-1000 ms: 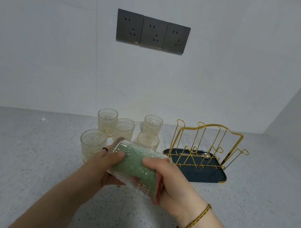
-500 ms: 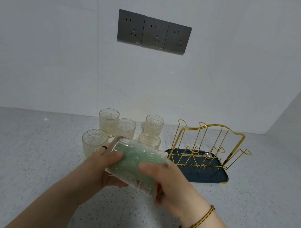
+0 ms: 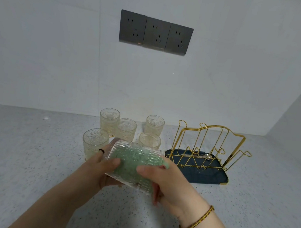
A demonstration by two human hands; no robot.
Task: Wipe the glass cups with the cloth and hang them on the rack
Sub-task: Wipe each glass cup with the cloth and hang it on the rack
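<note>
**Both hands on one glass cup, green cloth inside**

Grip: left hand (image 3: 100, 166) curls around the base end of the glass cup (image 3: 122, 153), thumb on top, fingers beneath. Right hand (image 3: 167, 187) clasps the opposite end, thumb pressed on the outer wall; its fingers are hidden at the mouth. The cup lies on its side, raised above the counter, in front of the standing cups and left of the rack. The cloth (image 3: 166, 165) fills its inside, showing green through the ribbed glass, with a corner sticking out at the right-hand end.

1. Wall (image 3: 59, 47): pale, plain.
2. Countertop (image 3: 28, 156): grey, speckled.
3. Tray (image 3: 204, 177): dark blue, gold-edged, on the countertop at right.
4. Rack (image 3: 235, 151): gold wire, upright on the tray, no cup hung on it.
5. Sockets (image 3: 156, 33): three dark plates side by side on the wall.
6. Cups, five, embossed, upright, clustered left of the rack: back left (image 3: 109, 118), back middle (image 3: 126, 129), back right (image 3: 154, 123), front right (image 3: 149, 142), front left (image 3: 95, 141).
7. Bracelet (image 3: 196, 220): braided, on the right wrist.
8. Ring (image 3: 101, 151): dark, on a left finger.
</note>
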